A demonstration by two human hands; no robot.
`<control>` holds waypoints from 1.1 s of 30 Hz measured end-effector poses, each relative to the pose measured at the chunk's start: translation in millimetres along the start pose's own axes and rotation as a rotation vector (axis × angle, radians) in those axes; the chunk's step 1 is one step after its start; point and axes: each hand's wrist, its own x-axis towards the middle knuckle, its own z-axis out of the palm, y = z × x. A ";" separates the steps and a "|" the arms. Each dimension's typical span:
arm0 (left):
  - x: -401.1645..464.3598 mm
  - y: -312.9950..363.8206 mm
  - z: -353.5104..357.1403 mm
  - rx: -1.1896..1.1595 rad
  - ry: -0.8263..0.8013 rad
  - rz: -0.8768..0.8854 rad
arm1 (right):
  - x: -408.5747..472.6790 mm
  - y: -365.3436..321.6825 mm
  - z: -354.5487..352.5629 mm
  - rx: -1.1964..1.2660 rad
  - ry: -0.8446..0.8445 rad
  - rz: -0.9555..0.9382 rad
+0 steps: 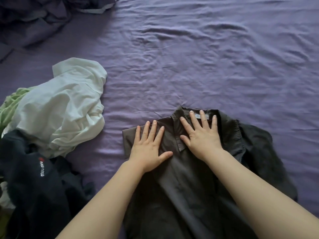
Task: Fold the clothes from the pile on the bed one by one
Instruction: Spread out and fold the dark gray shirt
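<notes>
Both your hands lie flat, fingers straight, pressing the dark collared shirt [186, 178]: left hand [148, 145] on its folded shoulder, right hand [202, 133] on the collar. Clothes pile [51, 121] lies left of the shirt.

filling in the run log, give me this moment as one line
left hand: flat on dark shirt | right hand: flat at collar | pile: left, untouched

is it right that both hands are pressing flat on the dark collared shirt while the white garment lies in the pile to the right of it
Not quite. The head view shows the white garment to the left of the dark collared shirt, not the right. The left hand and right hand do press flat on it.
</notes>
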 end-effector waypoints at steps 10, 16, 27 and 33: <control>-1.8 115.4 -58.7 -0.428 0.305 0.122 | -80.0 119.6 -13.9 0.435 0.314 0.198; 28.4 189.9 -84.3 -0.483 0.295 0.246 | -103.2 161.4 -10.7 0.743 0.217 0.213; 47.4 232.9 -92.5 -0.809 0.215 -0.355 | -110.3 203.9 -6.6 0.356 0.308 0.218; 62.0 226.9 -93.5 -0.928 0.233 -0.257 | -101.2 234.4 20.6 0.495 0.086 0.089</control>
